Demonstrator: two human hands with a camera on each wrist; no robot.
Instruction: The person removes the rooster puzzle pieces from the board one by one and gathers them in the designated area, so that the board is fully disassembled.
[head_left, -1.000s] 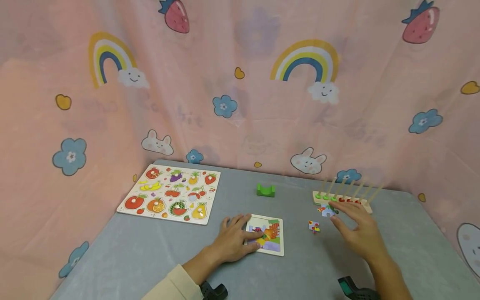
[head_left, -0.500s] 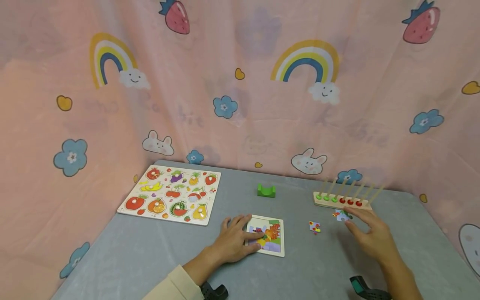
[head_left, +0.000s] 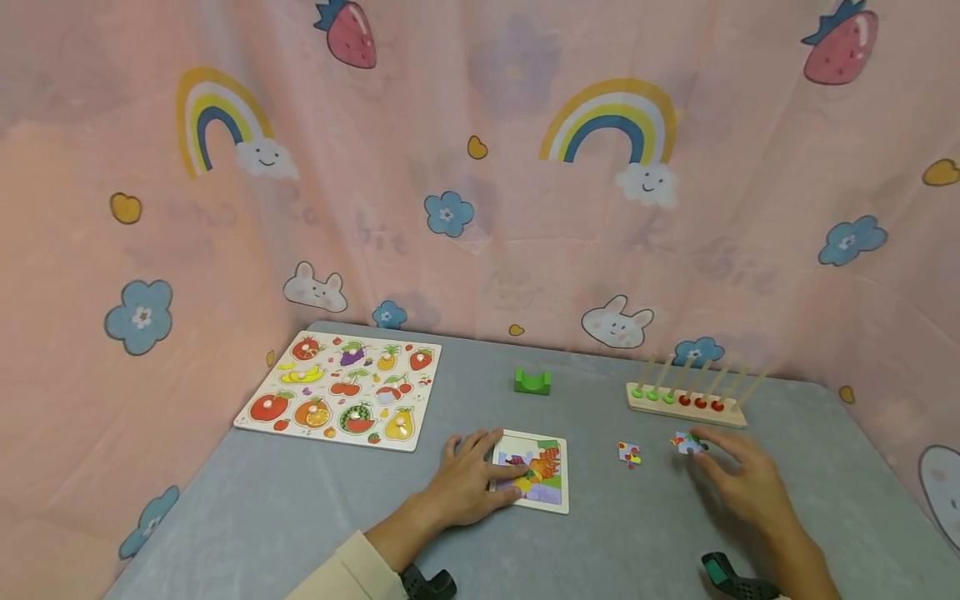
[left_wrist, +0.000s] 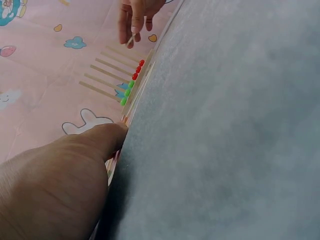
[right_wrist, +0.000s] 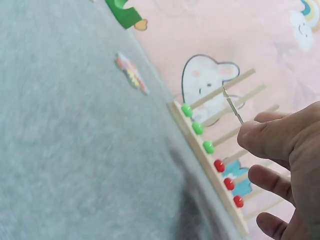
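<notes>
My left hand rests on a small framed jigsaw puzzle, fingers stretched over its left part and covering some of the picture. Pinched between the thumb and fingers of my right hand is a jigsaw piece in pale blue, red and green. The right wrist view shows that piece edge-on, held up above the table. Between the puzzle and my right hand, a second jigsaw piece lies loose on the grey cloth.
Behind my right hand stands a wooden peg rack with green and red beads on thin upright sticks. A green notched block sits at the back middle. To the left lies a large fruit peg board. A pink printed curtain hangs behind the table.
My right hand has shifted right, then slightly back toward me, with the jigsaw piece still pinched. My left hand stays on the puzzle.
</notes>
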